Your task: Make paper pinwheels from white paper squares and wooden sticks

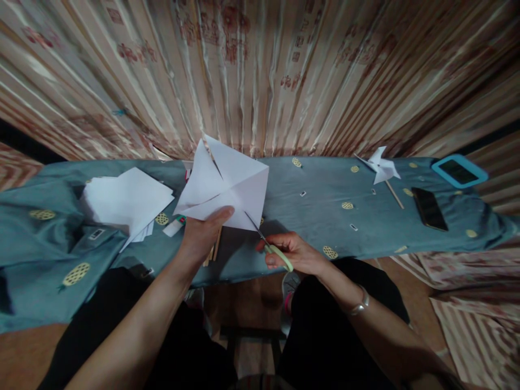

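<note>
My left hand (207, 233) grips a white square sheet of paper (246, 173) by its near edge, thumb on top and fingers hidden beneath. Two slits run into the sheet from its far and left corners, and creases cross its middle. My right hand (290, 252) is closed round the light green handle of a pair of scissors (279, 255). The scissor blades lie at the sheet's near right corner, pointing in toward the centre. Under the sheet, several thin wooden sticks (213, 253) stick out beside my left hand, and a white eraser-like block (174, 226) lies to their left.
A stack of white paper (128, 200) lies on the left of the cloth-covered table (309, 227). At the right are a finished white paper pinwheel (382, 168) on a stick, a dark phone (429, 209) and a blue-framed device (460, 170). A patterned curtain (260, 81) hangs behind.
</note>
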Demonstrator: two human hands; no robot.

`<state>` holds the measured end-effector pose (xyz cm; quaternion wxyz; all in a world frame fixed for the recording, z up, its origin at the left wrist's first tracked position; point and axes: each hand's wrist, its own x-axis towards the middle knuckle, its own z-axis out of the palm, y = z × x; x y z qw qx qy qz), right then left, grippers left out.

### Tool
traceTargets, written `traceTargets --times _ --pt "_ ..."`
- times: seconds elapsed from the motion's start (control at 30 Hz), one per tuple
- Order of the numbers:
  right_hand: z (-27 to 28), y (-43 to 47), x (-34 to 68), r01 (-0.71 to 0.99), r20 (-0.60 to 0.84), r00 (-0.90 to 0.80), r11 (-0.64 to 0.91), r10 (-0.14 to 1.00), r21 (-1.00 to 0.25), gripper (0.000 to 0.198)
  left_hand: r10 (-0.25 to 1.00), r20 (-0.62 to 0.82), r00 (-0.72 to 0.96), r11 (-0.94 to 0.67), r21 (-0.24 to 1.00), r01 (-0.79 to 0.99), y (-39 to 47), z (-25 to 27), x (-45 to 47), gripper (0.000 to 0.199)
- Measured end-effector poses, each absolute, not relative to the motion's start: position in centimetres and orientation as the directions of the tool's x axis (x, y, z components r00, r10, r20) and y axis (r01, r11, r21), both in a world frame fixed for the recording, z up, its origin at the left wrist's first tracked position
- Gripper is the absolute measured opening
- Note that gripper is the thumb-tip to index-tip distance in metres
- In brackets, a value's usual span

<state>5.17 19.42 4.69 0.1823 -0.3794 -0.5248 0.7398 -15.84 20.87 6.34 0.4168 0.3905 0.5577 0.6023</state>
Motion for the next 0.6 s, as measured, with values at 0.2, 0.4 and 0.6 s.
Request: traceTargets --times 0.2,0.4,0.6 --pt "4.74 19.39 4.98 0.100 -0.332 -0.649 -0.356 0.685 -0.929 0.051 0.956 -0.006 -0.292 -0.015 0.998 -0.068 20.66 5.92 -15.66 0.031" --pt "4.85 19.41 4.97 0.127 -0.367 -0.633 -0.377 0.681 -0.918 0.053 0.950 0.001 -0.314 -0.022 0.998 -0.064 20.63 6.11 -15.56 0.032" --pt "4.96 19.47 4.83 0.158 -0.397 -0.612 -0.386 0.684 -0.909 0.052 0.951 -0.015 -0.308 -0.001 0.999 -0.052 20.57 6.43 -15.51 0.027"
